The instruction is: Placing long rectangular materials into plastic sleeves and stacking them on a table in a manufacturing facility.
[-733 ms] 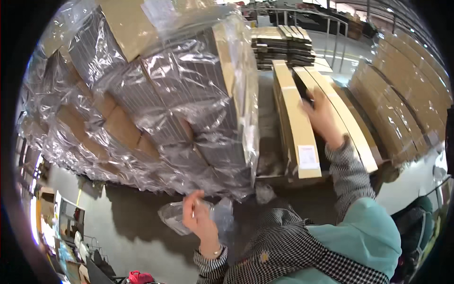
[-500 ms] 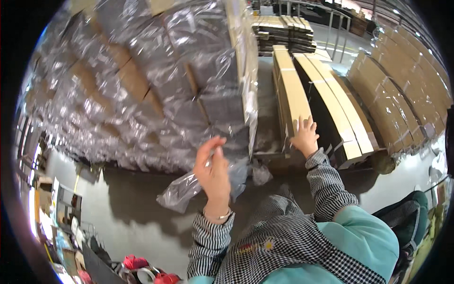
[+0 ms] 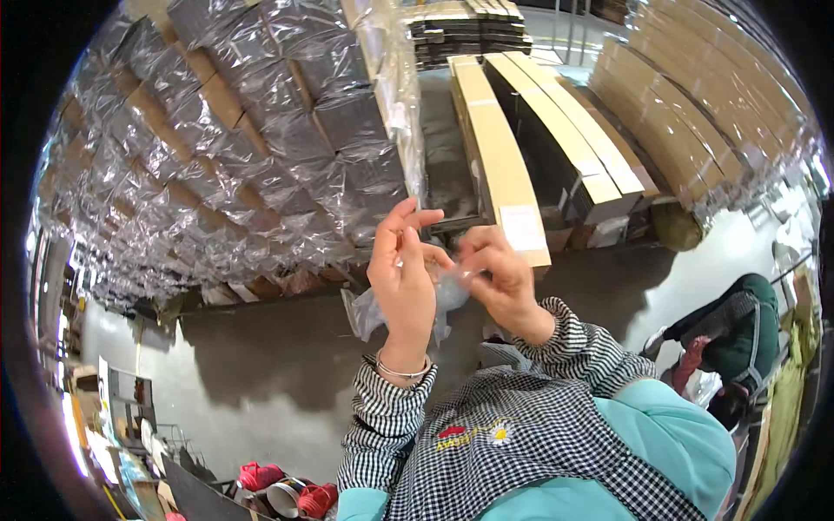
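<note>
My left hand (image 3: 402, 273) is raised in front of the wrapped stack, its fingers apart and slightly curled, a bracelet at the wrist. Close to its right, my right hand (image 3: 504, 276) has thumb and fingers pinched together, the tips near my left fingers. Whatever lies in that pinch is blurred and small. Crumpled clear plastic film (image 3: 367, 314) shows behind and below both hands; I cannot tell whether either hand touches it. Just beyond my right hand is the near end of a long tan carton (image 3: 497, 143) with a white label (image 3: 521, 227) on top.
A tall stack of grey boxes in clear wrap (image 3: 261, 130) fills the left. More long cartons (image 3: 565, 117) lie to the right, beside wrapped brown cartons (image 3: 678, 113). Flat boards (image 3: 469, 35) are piled at the back. Red bundles (image 3: 317, 501) sit at lower left; a person in dark green (image 3: 743, 334) is at right.
My right hand has left the long carton, moved left beside my left hand and closed into a pinch. The carton's white label now shows. The view has shifted.
</note>
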Action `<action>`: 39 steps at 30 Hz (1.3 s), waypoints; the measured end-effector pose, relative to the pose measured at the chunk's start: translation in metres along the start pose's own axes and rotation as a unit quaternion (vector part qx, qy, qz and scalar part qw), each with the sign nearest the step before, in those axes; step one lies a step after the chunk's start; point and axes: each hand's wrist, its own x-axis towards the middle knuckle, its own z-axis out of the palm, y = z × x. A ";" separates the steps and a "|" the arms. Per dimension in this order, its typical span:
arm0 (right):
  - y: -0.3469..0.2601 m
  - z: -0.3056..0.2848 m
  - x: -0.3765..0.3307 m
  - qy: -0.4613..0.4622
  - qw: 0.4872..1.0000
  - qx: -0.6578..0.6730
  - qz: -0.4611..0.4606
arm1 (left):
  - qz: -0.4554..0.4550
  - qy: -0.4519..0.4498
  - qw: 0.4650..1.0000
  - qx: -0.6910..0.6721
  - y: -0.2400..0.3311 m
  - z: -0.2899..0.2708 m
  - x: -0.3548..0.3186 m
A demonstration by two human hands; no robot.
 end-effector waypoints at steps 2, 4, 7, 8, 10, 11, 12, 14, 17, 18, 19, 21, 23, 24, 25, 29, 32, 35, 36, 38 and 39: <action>-0.014 -0.016 -0.009 0.116 0.992 -0.018 0.046 | 0.046 -0.042 0.992 0.109 -0.007 -0.004 -0.013; -0.026 -0.029 -0.012 0.173 0.981 -0.027 0.080 | 0.078 -0.113 0.969 0.203 -0.023 -0.037 -0.024; -0.025 -0.062 -0.041 0.167 0.970 0.069 0.165 | -0.042 -0.182 0.970 0.153 -0.027 -0.041 -0.044; -0.023 -0.060 -0.044 0.168 0.970 0.067 0.162 | -0.092 -0.202 0.968 0.116 -0.037 -0.045 -0.046; -0.029 -0.048 -0.047 0.136 0.937 0.283 0.151 | -0.154 -0.222 0.960 0.070 -0.050 -0.038 -0.051; -0.033 -0.045 -0.051 0.125 0.904 0.381 0.146 | -0.183 -0.224 0.956 -0.045 -0.054 -0.030 -0.056; -0.029 -0.045 -0.058 0.087 0.881 0.439 0.151 | -0.213 -0.219 0.939 -0.159 -0.058 -0.022 -0.061; -0.025 -0.069 -0.069 0.049 0.821 0.529 0.211 | -0.238 -0.240 0.920 -0.198 -0.055 -0.013 -0.071; -0.008 -0.107 -0.084 0.011 0.768 0.585 0.260 | -0.285 -0.309 0.872 -0.252 -0.066 -0.022 -0.066; 0.003 -0.116 -0.093 -0.017 0.807 0.521 0.277 | -0.294 -0.352 0.858 -0.232 -0.082 -0.034 -0.058; 0.016 -0.124 -0.100 -0.048 0.840 0.456 0.291 | -0.299 -0.393 0.844 -0.211 -0.098 -0.045 -0.052; 0.038 -0.126 -0.122 -0.042 0.823 0.468 0.320 | -0.351 -0.365 0.850 -0.148 -0.125 -0.050 -0.048; 0.049 -0.125 -0.130 0.063 0.801 0.441 0.401 | -0.432 -0.379 0.815 -0.075 -0.141 -0.046 -0.048; 0.054 -0.126 -0.127 0.090 0.794 0.459 0.389 | -0.437 -0.380 0.812 -0.076 -0.141 -0.041 -0.049; 0.056 -0.131 -0.122 0.094 0.791 0.459 0.394 | -0.443 -0.379 0.809 -0.077 -0.141 -0.034 -0.048; 0.066 -0.153 -0.113 0.145 0.811 0.441 0.355 | -0.252 -0.555 0.788 0.092 -0.123 -0.003 -0.043; 0.071 -0.171 -0.113 -0.022 0.876 0.268 0.400 | -0.212 -0.443 0.856 -0.163 -0.119 -0.001 -0.039; 0.090 -0.181 -0.122 -0.224 0.922 -0.002 0.315 | -0.394 -0.491 0.774 -0.058 -0.143 -0.033 -0.014; 0.106 -0.179 -0.132 -0.227 0.921 -0.001 0.316 | -0.291 -0.523 0.782 0.171 -0.165 -0.034 -0.008; 0.142 -0.177 -0.151 -0.317 0.906 -0.236 0.154 | -0.215 -0.536 0.766 0.284 -0.220 -0.040 -0.020; 0.161 -0.174 -0.158 -0.318 0.905 -0.238 0.150 | -0.133 -0.537 0.734 0.394 -0.240 -0.041 -0.023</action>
